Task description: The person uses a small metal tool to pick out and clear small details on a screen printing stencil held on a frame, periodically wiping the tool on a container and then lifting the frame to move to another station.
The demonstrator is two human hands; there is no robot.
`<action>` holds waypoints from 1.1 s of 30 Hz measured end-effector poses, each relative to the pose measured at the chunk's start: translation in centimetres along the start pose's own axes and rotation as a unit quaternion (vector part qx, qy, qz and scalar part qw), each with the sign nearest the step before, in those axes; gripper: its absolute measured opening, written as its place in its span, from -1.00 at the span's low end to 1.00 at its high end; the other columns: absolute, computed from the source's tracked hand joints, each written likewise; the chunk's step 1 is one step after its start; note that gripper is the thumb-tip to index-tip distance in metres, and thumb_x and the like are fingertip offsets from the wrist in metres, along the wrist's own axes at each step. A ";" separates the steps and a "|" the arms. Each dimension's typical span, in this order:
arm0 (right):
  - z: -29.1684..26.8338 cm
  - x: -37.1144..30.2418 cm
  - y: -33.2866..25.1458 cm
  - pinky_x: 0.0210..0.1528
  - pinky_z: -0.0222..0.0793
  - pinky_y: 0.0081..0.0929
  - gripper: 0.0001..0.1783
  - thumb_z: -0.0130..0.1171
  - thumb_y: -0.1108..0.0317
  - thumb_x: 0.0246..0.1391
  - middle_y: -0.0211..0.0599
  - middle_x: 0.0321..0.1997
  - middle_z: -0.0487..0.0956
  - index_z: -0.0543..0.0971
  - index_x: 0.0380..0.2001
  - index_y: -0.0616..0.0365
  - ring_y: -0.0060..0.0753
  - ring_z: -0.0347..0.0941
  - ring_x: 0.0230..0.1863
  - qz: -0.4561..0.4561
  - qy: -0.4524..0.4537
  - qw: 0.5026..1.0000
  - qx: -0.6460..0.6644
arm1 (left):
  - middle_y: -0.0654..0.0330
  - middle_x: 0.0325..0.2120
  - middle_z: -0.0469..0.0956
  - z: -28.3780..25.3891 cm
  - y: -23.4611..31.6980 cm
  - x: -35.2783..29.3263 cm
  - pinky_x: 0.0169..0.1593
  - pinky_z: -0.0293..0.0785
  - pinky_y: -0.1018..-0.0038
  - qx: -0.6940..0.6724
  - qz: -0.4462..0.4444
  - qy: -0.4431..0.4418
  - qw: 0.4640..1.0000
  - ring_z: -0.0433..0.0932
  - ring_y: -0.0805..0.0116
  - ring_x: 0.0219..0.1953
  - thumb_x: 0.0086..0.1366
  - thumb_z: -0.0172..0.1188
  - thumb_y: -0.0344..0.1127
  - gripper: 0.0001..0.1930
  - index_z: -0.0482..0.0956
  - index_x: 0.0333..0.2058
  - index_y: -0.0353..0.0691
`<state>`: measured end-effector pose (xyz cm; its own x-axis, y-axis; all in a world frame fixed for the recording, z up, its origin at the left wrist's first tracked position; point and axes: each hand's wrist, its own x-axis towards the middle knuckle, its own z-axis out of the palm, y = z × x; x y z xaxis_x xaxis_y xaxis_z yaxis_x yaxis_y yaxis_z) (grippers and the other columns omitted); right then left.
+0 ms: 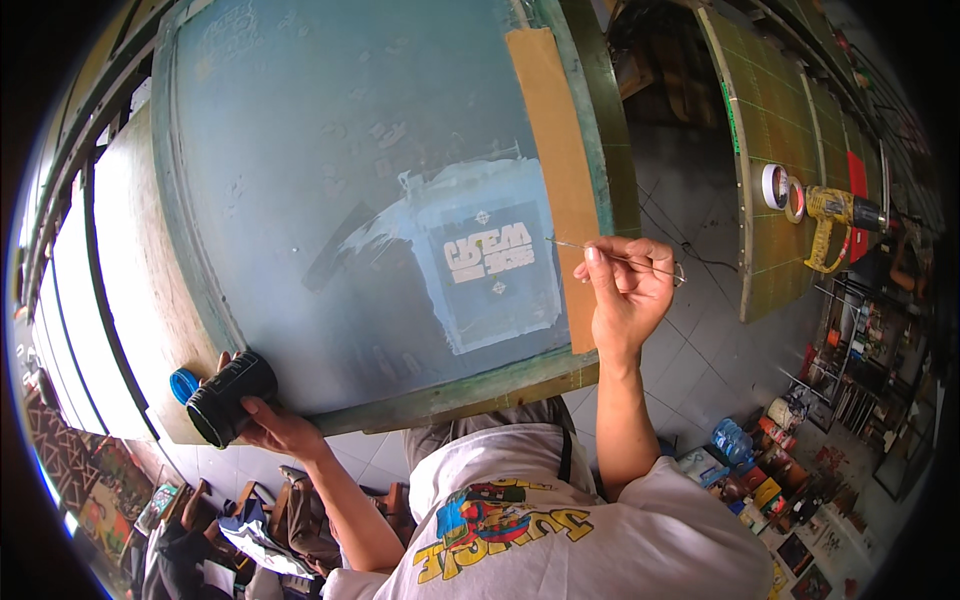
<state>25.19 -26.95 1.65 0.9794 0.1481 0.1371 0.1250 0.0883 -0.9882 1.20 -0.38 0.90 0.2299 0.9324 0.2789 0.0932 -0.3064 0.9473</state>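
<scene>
My left hand (278,428) is wrapped round a dark jar (232,398), tilted on its side at the near left corner of a printing screen (340,110). A round blue lid (184,385) is beside the jar. My right hand (632,295) pinches a thin, slender tool (567,244), held over the screen's right side. Its exact kind is too fine to make out. The tip points left at a pale lettered design (492,250) inside a lighter blue patch on the mesh. Brown tape (555,130) runs along the screen's right edge, under the tool.
The screen's wooden frame (470,392) comes close to my waist. To the right, a greenish board (770,265) carries two tape rolls (774,187) and a yellow heat gun (830,225). Clutter and a blue-tinted water jug (733,440) stand on the tiled floor.
</scene>
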 end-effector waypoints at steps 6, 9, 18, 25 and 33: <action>0.2 0.0 -0.1 -0.40 0.50 -0.60 -0.62 0.23 0.71 0.02 -0.07 -0.31 0.59 0.31 -0.19 0.16 -0.48 0.53 -0.46 0.004 0.003 1.000 0.002 | -0.14 0.12 0.39 -0.1 -0.2 -0.1 0.14 0.42 0.26 0.000 -0.005 0.010 1.000 0.46 0.10 0.08 0.37 0.08 0.01 -0.38 0.25 0.16 -0.44; 0.1 0.0 -0.1 -0.40 0.50 -0.61 -0.62 0.23 0.71 0.02 -0.06 -0.31 0.59 0.31 -0.19 0.16 -0.48 0.54 -0.46 0.002 0.002 1.000 -0.005 | -0.04 0.17 0.33 -0.8 -0.6 0.1 0.02 0.55 0.27 0.042 0.004 -0.029 0.999 0.47 0.14 0.04 0.41 -0.03 0.04 -0.35 0.12 0.24 -0.37; 0.2 0.0 0.0 -0.39 0.50 -0.62 -0.62 0.22 0.73 0.01 -0.06 -0.31 0.59 0.32 -0.19 0.18 -0.48 0.54 -0.45 -0.004 0.003 1.000 0.000 | -0.02 0.17 0.34 -0.4 -0.2 0.0 0.02 0.55 0.30 0.058 0.002 -0.021 0.998 0.47 0.19 0.03 0.43 -0.06 0.04 -0.39 0.19 0.20 -0.38; 0.3 0.0 -0.3 -0.35 0.53 -0.58 -0.66 0.22 0.72 0.02 -0.06 -0.32 0.60 0.34 -0.22 0.18 -0.45 0.57 -0.42 0.000 -0.003 1.000 -0.014 | -0.06 0.18 0.32 -0.5 -0.4 0.0 0.06 0.52 0.26 0.027 0.008 -0.022 0.999 0.44 0.13 0.07 0.43 -0.06 0.00 -0.41 0.17 0.21 -0.37; 1.1 2.5 -0.7 -0.24 0.58 -0.46 -0.70 0.21 0.73 0.04 -0.05 -0.33 0.62 0.33 -0.31 0.17 -0.37 0.61 -0.33 0.003 -0.119 0.992 0.044 | -0.10 0.18 0.31 -1.0 -1.0 0.2 0.07 0.51 0.22 0.024 0.015 -0.038 0.999 0.43 0.09 0.09 0.43 -0.04 -0.02 -0.40 0.11 0.25 -0.32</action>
<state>27.34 -25.52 2.71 0.9139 0.3757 0.1538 0.0949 0.1707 -0.9807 0.17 0.28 0.21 0.3067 0.9057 0.2927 0.1312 -0.3448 0.9295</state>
